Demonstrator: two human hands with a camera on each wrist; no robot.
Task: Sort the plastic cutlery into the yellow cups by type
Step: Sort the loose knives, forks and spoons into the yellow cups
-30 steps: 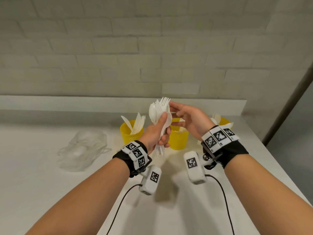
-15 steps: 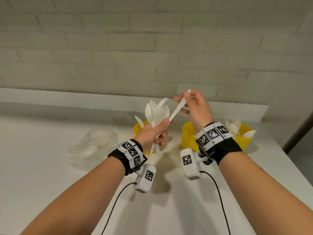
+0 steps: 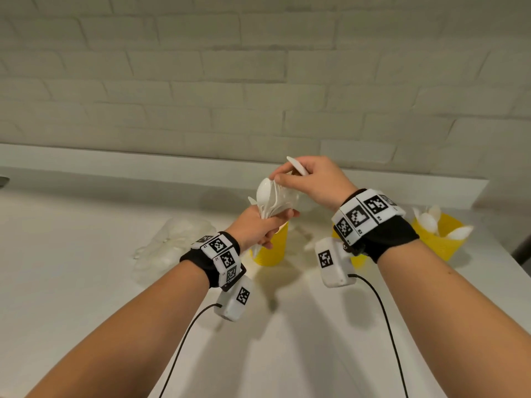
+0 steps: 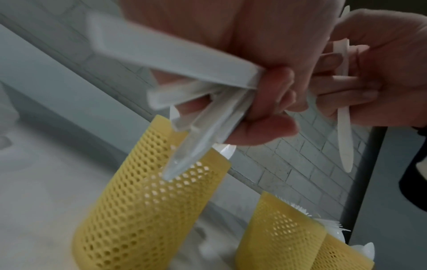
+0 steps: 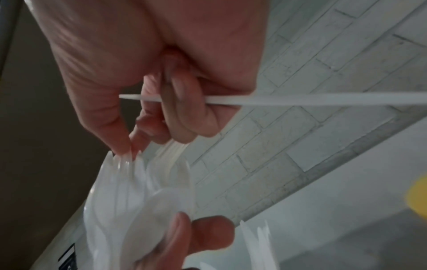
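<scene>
1. A white counter (image 3: 86,282) runs under a pale brick wall (image 3: 258,67); I stand at it with both forearms raised over the cups.

2. My left hand (image 3: 258,225) is fisted round a bundle (image 3: 273,201) of white cutlery, handles fanning down below my fingers, spoon bowls and tines up. I hold it upright so the heads show and I can tell the types apart.

3. My right hand (image 3: 313,179) does two jobs. Its curled fingers trap one knife (image 5: 300,100) already pulled, lying crosswise in the hand, while thumb and forefinger pinch at the top of the bundle. I judge this is parking one piece so another can be drawn without a trip to a cup.

4. Pose: the left wrist is cocked up just above the left cup (image 3: 271,248); the right wrist is bent down, knuckles up, over the bundle.

5. The left cup stands right under my left fist, pieces in it. The middle cup (image 4: 284,235) shows fork tines at its rim. The right cup (image 3: 439,237) holds spoons, well to my right.

6. A crumpled clear bag (image 3: 172,248) lies left of the cups.

7. Much cutlery is still in my fist, so sorting looks partway.
</scene>
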